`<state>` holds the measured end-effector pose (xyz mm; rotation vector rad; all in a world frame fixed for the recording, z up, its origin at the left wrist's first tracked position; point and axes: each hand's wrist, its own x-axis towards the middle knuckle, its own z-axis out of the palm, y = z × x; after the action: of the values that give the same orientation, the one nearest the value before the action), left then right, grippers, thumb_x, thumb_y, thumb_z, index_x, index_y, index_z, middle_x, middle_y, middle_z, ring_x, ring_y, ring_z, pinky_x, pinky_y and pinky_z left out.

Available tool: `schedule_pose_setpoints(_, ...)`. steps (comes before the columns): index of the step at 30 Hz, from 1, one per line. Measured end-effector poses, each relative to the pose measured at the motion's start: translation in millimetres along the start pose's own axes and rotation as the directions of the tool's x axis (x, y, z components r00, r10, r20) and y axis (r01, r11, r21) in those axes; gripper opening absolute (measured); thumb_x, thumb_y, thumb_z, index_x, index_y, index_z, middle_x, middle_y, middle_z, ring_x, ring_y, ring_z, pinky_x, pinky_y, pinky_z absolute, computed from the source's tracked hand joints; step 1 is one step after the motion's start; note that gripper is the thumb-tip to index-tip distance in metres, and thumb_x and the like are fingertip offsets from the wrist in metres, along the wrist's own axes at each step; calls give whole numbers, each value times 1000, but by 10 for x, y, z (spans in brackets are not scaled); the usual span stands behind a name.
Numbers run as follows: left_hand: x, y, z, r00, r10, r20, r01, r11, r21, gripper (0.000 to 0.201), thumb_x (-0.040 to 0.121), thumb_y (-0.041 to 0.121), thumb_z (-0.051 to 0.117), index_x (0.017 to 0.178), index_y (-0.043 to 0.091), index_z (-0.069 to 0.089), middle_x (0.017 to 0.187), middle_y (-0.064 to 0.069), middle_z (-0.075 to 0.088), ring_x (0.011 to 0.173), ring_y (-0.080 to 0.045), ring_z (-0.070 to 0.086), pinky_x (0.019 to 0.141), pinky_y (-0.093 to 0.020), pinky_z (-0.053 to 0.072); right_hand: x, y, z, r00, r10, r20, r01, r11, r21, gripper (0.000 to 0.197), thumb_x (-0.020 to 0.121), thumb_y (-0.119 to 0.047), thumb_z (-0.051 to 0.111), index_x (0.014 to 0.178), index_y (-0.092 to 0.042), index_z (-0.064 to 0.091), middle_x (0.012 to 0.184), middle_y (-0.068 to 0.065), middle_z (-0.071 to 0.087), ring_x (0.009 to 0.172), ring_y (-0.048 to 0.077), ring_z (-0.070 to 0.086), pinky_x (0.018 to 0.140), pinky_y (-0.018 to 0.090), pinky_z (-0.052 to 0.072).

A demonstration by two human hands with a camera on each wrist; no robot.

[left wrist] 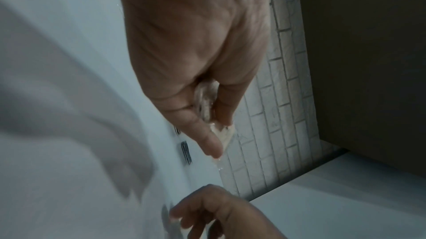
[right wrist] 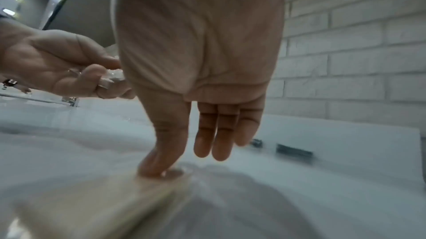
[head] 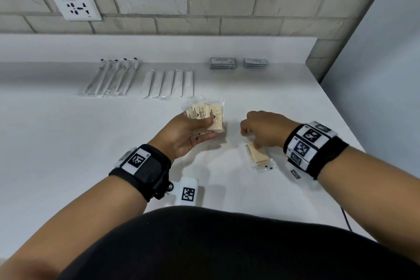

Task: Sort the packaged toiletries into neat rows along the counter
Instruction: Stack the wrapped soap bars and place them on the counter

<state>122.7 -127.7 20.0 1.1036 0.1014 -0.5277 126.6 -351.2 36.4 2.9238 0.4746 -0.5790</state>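
My left hand [head: 204,128] hovers palm-up over the middle of the white counter [head: 91,143]. It grips a fanned bunch of several beige packets [head: 210,116] in clear wrappers between thumb and fingers. In the left wrist view the crinkled wrapper ends [left wrist: 205,104] stick out between thumb and palm. To the right, one more beige packet [head: 258,154] lies flat on the counter. My right hand [head: 250,138] is over its far end. In the right wrist view the thumb [right wrist: 161,161] presses on that packet [right wrist: 103,203], and the other fingers [right wrist: 214,139] hang straight, clear of it.
Along the back of the counter lie a row of wrapped toothbrushes [head: 111,79], a row of wrapped combs [head: 168,84] and two stacks of grey sachets [head: 222,63] [head: 255,63]. A wall socket [head: 76,7] sits on the brick wall. The counter's right edge [head: 341,120] runs close to my right wrist.
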Motion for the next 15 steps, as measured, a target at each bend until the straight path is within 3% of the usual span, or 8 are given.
schedule_pose_setpoints(2,-9,11,-13,999,35,-23,-34,999,29,19,88,-5,57,101,7,64,87,-6,74,77,-21,73,74,-31,60,-6,9,-31,987,43,-158,-24,992,125,35,80,-27,71,113,-26,60,106,-5,52,99,18,55,75,31,44)
schedule_pose_setpoints(3,-4,7,-10,998,45,-34,-44,998,43,18,87,-5,59,98,8,65,87,-6,73,78,-20,73,73,-30,60,-24,3,-96,968,98,-231,-21,949,315,31,82,-30,71,110,-26,62,101,-6,55,95,16,58,74,30,45)
schedule_pose_setpoints(5,9,3,12,995,72,-63,-69,996,55,17,86,-3,62,94,11,64,88,-5,72,79,-19,72,70,-27,60,-54,-89,-233,945,190,-266,82,648,757,21,81,-27,75,100,-23,66,87,-4,65,79,15,64,69,30,48)
schedule_pose_setpoints(6,23,4,39,993,84,-79,-79,995,58,16,87,-2,63,93,12,63,87,-4,71,78,-17,71,67,-26,60,-69,-157,-275,948,195,-251,132,477,869,19,79,-22,77,96,-20,67,80,-2,67,72,15,65,63,29,49)
schedule_pose_setpoints(8,38,13,116,989,114,-94,-106,991,82,12,88,2,64,92,13,63,83,-3,69,74,-15,70,62,-23,58,-85,-274,-305,954,179,-239,180,293,939,19,78,-13,77,94,-9,68,74,3,69,63,16,66,53,27,47)
schedule_pose_setpoints(10,47,29,178,984,149,-95,-140,985,102,8,89,5,63,91,13,64,82,-1,67,76,-15,68,63,-23,58,-79,-324,-282,942,219,-253,205,218,954,19,78,-7,76,95,-2,68,71,7,67,56,16,63,49,26,44)
schedule_pose_setpoints(12,48,57,198,984,161,-76,-154,984,94,6,91,9,61,94,12,65,87,-2,69,85,-17,68,71,-28,59,-82,-324,-284,888,306,-344,295,196,935,14,78,-4,75,89,-9,71,72,3,65,55,13,61,51,25,44)
schedule_pose_setpoints(15,29,115,201,993,109,-54,-106,994,40,18,94,23,59,104,10,65,98,-6,70,92,-23,70,72,-30,59,-123,-313,-256,728,339,-596,484,361,797,25,78,2,73,93,-19,75,94,-4,63,80,2,63,75,17,50)
